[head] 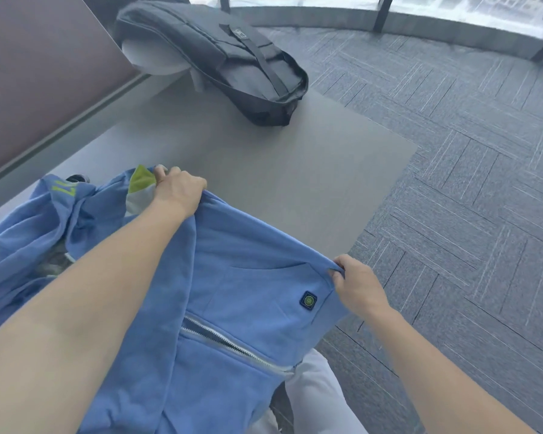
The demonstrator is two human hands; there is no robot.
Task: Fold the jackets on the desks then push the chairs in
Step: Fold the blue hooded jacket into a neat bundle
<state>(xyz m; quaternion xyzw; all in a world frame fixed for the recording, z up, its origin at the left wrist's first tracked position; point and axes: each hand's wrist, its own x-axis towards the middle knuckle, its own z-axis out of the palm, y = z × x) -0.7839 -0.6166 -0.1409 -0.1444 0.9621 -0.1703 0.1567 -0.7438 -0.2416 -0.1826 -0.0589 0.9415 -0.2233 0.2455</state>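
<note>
Jacket [239, 267], blue, lies partly on the grey desk [279, 170] at its near corner. Its lower part hangs off the near edge and runs out of the bottom of the picture. The left hand [179, 187] has its fingers curled round a bunched fold at the jacket's far edge, the fingertips tucked into the cloth and hidden. The right hand [356, 285] pinches the cloth's right corner just over the desk's edge, thumb and fingers closed on it. Between the hands the cloth is stretched fairly flat, showing a zip [232, 343] and a small dark badge [309, 300].

Left of the left forearm the rest of the jacket is crumpled in a heap. The yellow-green lettering [61, 189] on it is folded over and unreadable. A small dark thing [79, 178] peeps out behind the heap, too hidden to name.

A black backpack [232, 64] lies at the desk's far end, well apart from the jacket, half covering something white [151, 54] that cannot be made out. A pale shape [317, 393] below the jacket is cut off. Grey carpet [467, 183] lies to the right.
</note>
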